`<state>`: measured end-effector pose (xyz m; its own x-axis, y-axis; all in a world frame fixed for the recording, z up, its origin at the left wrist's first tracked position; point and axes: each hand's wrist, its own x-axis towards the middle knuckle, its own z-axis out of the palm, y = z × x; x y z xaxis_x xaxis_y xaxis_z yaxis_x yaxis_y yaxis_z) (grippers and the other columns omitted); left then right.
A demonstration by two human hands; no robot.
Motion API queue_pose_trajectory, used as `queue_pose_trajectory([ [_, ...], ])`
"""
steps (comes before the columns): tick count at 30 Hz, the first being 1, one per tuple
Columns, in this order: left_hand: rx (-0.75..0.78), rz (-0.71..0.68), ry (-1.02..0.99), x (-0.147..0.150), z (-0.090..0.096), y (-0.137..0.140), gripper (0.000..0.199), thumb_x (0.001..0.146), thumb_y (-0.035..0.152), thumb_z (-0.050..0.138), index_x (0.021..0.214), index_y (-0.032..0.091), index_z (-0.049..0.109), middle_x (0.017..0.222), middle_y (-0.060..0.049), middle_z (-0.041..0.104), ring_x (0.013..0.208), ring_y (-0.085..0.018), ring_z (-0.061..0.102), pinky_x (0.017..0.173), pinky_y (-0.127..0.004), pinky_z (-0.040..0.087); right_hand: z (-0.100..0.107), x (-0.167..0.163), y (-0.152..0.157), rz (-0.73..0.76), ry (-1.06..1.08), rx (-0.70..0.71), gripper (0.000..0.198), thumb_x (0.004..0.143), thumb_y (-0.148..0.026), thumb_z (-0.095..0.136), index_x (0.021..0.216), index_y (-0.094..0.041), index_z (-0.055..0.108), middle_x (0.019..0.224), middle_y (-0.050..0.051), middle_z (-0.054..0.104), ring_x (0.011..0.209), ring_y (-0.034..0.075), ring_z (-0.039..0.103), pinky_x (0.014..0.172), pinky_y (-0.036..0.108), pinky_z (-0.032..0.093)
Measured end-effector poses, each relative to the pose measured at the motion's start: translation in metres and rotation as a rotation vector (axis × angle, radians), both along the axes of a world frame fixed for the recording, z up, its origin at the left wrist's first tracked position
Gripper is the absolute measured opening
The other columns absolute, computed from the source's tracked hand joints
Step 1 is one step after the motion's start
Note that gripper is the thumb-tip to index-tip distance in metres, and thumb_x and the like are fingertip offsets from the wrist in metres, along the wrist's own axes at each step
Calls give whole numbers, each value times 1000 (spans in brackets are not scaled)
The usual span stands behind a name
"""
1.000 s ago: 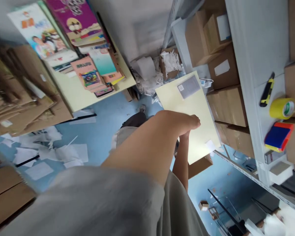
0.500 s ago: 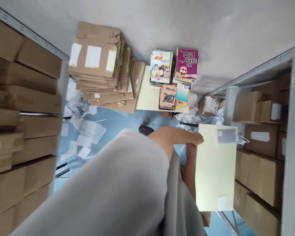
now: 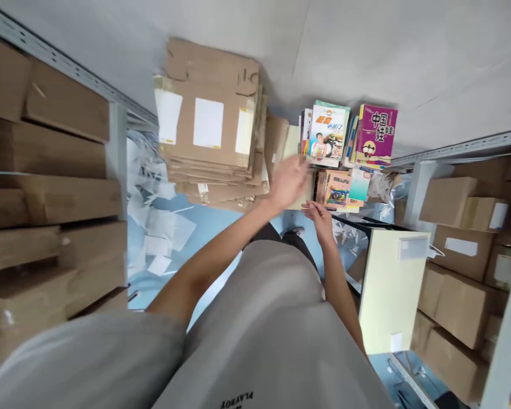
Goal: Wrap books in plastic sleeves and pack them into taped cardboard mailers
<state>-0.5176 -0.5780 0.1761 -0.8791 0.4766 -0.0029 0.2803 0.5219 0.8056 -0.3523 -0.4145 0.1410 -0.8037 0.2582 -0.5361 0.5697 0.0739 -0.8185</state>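
Note:
My left hand (image 3: 289, 180) is smeared by motion above the cream tabletop (image 3: 291, 142), between the flattened cardboard stack and the books; its fingers are too blurred to read. Lower down at the table's front edge, my right hand (image 3: 319, 220) has its fingers stretched out to the left and appears to hold nothing. Just beyond it lies a pile of pinkish-orange books (image 3: 337, 187), with a teal-and-white book (image 3: 360, 185) beside it. Behind these stand a stack topped by a white cookbook-like cover (image 3: 329, 136) and another topped by a purple book (image 3: 377, 136).
Flattened cardboard boxes (image 3: 208, 136) are piled on the table's left. A cream board-topped table (image 3: 394, 289) stands to the right. Shelves of cardboard boxes (image 3: 89, 244) line the left, and more boxes (image 3: 460, 289) the right. Scrap paper (image 3: 162, 233) litters the blue floor.
Both arms have left the right-hand cream table and now reach forward to the books. My view has turned and shifted, so the books and cardboard stack appear farther right.

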Motion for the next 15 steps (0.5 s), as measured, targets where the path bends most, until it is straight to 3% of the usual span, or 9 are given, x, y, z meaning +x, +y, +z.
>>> queue_pose_trajectory([
  [3,-107,203,84,-59,-7,-120,89,107,61,83,180,16,57,195,-26,41,190,-48,22,155,-71,9,-7,-22,-18,-97,20,-47,75,93,-92,80,125,-25,85,125,15,91,109,30,88,104,49,71],
  [4,-138,236,70,-68,-12,-153,106,102,74,84,184,15,50,199,-27,31,191,-50,11,154,-73,1,-8,-28,-22,-108,25,-62,78,88,-95,84,123,-25,85,123,15,92,108,31,88,103,50,71],
  [6,-194,233,11,-73,-22,-200,129,95,91,82,187,9,43,200,-33,22,190,-55,4,152,-78,-2,-7,-36,-29,-102,30,-71,79,83,-96,86,120,-26,86,122,15,92,107,31,89,103,51,72],
  [9,-238,168,-32,-62,-38,-229,130,93,98,77,182,7,49,198,-36,24,189,-57,11,152,-78,8,-7,-46,-36,-101,37,-64,80,82,-97,86,118,-25,85,122,15,92,107,31,89,103,51,72],
  [13,-257,145,-11,-53,-48,-236,98,110,86,60,175,12,61,192,-32,43,186,-53,30,152,-74,22,-11,-53,-47,-107,49,-80,81,80,-97,88,118,-25,85,121,15,92,105,30,88,104,52,72],
  [15,-266,122,13,-57,-48,-237,92,112,81,60,174,13,63,190,-31,47,183,-53,36,151,-75,24,-13,-54,-53,-99,54,-93,79,80,-95,88,117,-25,85,120,15,92,105,31,88,104,52,72],
])
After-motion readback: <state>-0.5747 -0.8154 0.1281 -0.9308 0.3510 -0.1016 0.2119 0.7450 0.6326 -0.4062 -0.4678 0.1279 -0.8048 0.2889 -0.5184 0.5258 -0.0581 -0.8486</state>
